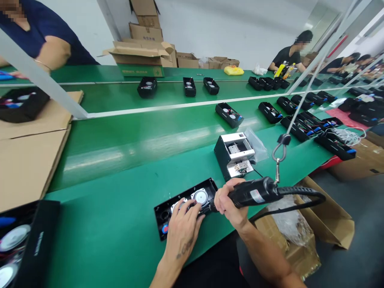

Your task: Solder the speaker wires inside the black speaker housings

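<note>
A long black speaker box (pixel 186 208) lies open side up on the green bench, with a round white speaker (pixel 201 197) inside. My left hand (pixel 184 220) grips its near side, fingers curved over the speakers and thumb near the front wall; it partly covers a second speaker. A blue and red part (pixel 165 228) shows at the box's left end. In my right hand (pixel 231 202) is a black electric screwdriver (pixel 255 193), held almost level. Its front end points into the right part of the box, and the tip is hidden from me.
A cord hook (pixel 279 150) supports the screwdriver. Behind the box stands a silver-black machine (pixel 235 154). Another speaker box (pixel 30 240) sits at left, near cardboard (pixel 30 160). Several black boxes (pixel 300 128) are at right; open cartons (pixel 324 212) are below. Co-workers sit across the line.
</note>
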`<state>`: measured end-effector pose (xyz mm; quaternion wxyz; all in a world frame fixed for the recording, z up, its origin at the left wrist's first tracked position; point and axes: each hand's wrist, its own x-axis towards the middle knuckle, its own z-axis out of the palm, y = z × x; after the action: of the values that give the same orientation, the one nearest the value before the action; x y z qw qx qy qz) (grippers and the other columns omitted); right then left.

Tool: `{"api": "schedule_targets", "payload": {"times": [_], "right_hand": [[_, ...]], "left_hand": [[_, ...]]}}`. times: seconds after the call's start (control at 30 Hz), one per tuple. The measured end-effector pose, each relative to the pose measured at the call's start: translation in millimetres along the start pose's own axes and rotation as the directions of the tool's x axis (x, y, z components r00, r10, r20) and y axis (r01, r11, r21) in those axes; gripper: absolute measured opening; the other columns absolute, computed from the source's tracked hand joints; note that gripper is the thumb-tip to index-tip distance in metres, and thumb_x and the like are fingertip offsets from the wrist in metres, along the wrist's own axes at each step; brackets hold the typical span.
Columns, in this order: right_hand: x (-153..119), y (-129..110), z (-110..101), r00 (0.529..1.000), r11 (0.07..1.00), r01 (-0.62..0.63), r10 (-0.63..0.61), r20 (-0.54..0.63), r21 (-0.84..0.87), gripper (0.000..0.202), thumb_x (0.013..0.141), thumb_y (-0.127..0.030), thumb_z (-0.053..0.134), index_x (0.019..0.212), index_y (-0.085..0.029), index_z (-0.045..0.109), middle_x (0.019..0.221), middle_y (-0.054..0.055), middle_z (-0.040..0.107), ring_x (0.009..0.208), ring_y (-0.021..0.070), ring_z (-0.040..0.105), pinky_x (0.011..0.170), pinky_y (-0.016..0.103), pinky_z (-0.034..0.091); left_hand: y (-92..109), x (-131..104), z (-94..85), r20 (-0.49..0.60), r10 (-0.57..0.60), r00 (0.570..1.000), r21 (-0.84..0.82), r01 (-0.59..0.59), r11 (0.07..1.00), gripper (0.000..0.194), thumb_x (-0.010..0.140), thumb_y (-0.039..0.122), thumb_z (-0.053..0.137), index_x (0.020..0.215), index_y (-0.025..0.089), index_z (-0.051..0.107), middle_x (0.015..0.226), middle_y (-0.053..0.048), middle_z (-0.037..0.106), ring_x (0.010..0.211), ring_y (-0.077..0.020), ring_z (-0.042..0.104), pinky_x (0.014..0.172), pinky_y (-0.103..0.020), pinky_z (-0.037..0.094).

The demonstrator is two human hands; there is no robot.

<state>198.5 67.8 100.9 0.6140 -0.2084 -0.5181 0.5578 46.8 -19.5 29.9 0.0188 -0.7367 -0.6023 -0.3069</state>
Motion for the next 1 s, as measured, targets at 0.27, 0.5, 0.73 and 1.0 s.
{"api": "schedule_targets", "payload": {"times": [0.27, 0.5, 0.73, 1.0], "right_hand": [[-7, 8, 0, 0.999, 0.999, 0.016, -0.014, 0.042, -0.046, 0.025, 0.105, -0.033, 0.071, 0.121, -0.033, 0.052, 0.062, -0.013, 0.055, 0.041, 0.0088, 0.044, 0.044, 0.022, 0.041], [-5, 5, -2, 0.997, 0.996, 0.042, -0.037, 0.063, -0.084, 0.024, 0.107, -0.034, 0.069, 0.122, -0.033, 0.05, 0.059, -0.014, 0.051, 0.041, 0.0092, 0.044, 0.045, 0.022, 0.042], [-6, 9, 0, 0.996, 0.993, 0.036, -0.027, 0.082, -0.112, 0.024, 0.108, -0.034, 0.069, 0.123, -0.033, 0.05, 0.061, -0.014, 0.052, 0.041, 0.0088, 0.045, 0.044, 0.022, 0.043], [-15, 19, -1, 0.994, 0.977, -0.027, 0.049, 0.097, -0.213, 0.025, 0.104, -0.041, 0.07, 0.117, -0.032, 0.05, 0.066, -0.011, 0.056, 0.046, 0.011, 0.051, 0.05, 0.028, 0.051]], "left_hand": [[-6, -7, 5.5, 0.021, -0.021, 1.0, -0.057, 0.022, 0.998, 0.016, 0.106, 0.023, 0.06, 0.12, 0.02, 0.067, 0.111, -0.009, 0.079, 0.113, -0.0269, 0.076, 0.114, -0.051, 0.055], [-4, -5, 5.3, 0.009, -0.022, 1.0, -0.062, 0.023, 0.998, 0.013, 0.107, 0.024, 0.057, 0.117, 0.021, 0.064, 0.111, -0.009, 0.079, 0.112, -0.0273, 0.076, 0.111, -0.052, 0.058], [-6, -6, 6.0, -0.002, -0.017, 1.0, -0.07, 0.016, 0.997, 0.012, 0.109, 0.027, 0.055, 0.117, 0.021, 0.061, 0.112, -0.009, 0.078, 0.113, -0.0272, 0.076, 0.111, -0.054, 0.059], [-5, -9, 8.8, 0.035, -0.031, 0.999, -0.103, 0.034, 0.994, 0.015, 0.108, 0.025, 0.056, 0.121, 0.02, 0.061, 0.117, -0.009, 0.078, 0.118, -0.027, 0.074, 0.117, -0.056, 0.054]]}}
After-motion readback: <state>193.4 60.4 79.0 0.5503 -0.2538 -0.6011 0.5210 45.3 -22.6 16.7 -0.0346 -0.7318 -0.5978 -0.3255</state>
